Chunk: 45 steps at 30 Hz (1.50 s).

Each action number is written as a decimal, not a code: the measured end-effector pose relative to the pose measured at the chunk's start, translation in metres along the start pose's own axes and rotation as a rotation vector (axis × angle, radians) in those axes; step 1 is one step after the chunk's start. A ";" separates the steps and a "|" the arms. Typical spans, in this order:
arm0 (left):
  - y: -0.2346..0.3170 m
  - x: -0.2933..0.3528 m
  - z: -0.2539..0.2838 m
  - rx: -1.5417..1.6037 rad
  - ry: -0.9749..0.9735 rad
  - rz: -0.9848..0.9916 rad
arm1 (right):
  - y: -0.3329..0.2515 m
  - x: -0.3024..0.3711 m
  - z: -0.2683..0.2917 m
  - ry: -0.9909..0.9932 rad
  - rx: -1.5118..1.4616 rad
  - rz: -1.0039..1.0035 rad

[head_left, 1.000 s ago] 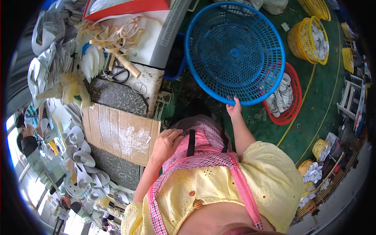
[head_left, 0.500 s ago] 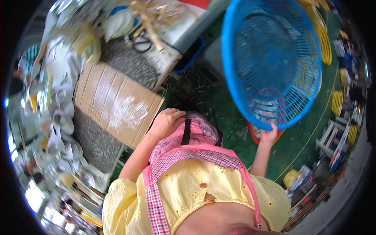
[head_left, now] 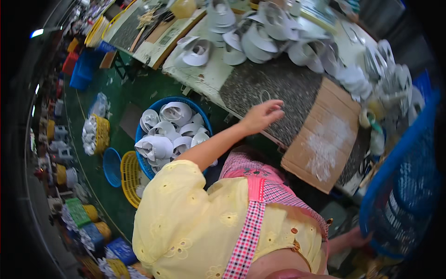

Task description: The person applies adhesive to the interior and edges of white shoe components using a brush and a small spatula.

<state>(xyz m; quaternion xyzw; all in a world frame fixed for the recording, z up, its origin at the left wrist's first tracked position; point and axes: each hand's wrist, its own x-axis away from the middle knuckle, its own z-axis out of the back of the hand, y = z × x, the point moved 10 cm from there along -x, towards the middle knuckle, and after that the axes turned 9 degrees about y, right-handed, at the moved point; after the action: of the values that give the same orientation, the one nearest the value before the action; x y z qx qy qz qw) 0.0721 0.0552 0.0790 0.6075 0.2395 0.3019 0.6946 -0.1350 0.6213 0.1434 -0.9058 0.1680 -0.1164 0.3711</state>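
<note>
My left hand (head_left: 264, 116) is held over the near edge of the worktable, fingers loosely stretched and nothing visible in them. A thin pale loop (head_left: 265, 96) lies on the dark speckled mat (head_left: 292, 88) just beyond it. At the far right, my right hand (head_left: 357, 238) grips the rim of a large blue plastic basket (head_left: 367, 204), which is tilted on its side; its fingers are partly hidden. Between the hands, a flat piece of cardboard (head_left: 304, 144) with whitish smears lies on the mat.
Stacks of white curved pieces (head_left: 260, 42) line the table's far side. On the green floor to my left stand a blue tub (head_left: 207, 122) full of such pieces, a yellow basket (head_left: 127, 179) and a smaller blue basket (head_left: 111, 167). More baskets and goods line the far left.
My view has swung left, bringing the full tub into sight. My left hand has moved from my lap to over the table edge. The right hand still grips the blue basket.
</note>
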 end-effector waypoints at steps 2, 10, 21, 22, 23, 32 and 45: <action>0.004 -0.026 0.090 0.029 0.244 -0.143 | 0.061 -0.013 -0.034 -0.140 0.366 0.030; -0.129 -0.099 0.419 -0.486 1.156 0.210 | 0.252 0.229 -0.256 -0.641 0.236 -0.595; -0.207 -0.154 0.475 -0.271 1.023 0.818 | 0.285 0.289 -0.269 -0.616 0.565 -0.619; -0.219 -0.159 0.476 -0.270 1.019 0.821 | 0.284 0.288 -0.267 -0.598 0.579 -0.619; -0.247 -0.176 0.471 -0.105 0.864 0.792 | 0.284 0.286 -0.265 -0.583 0.586 -0.627; -0.197 -0.172 0.422 0.776 0.560 0.432 | 0.277 0.271 -0.252 -0.547 0.632 -0.592; 0.068 0.017 0.590 1.022 0.926 -0.382 | 0.377 0.338 -0.295 -0.623 0.516 -0.803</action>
<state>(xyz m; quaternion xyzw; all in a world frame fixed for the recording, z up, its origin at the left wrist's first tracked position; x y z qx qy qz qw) 0.4874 -0.3399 0.2338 0.6137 0.7235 0.2519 0.1910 -0.0068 0.0507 0.1102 -0.7700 -0.3410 -0.0131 0.5391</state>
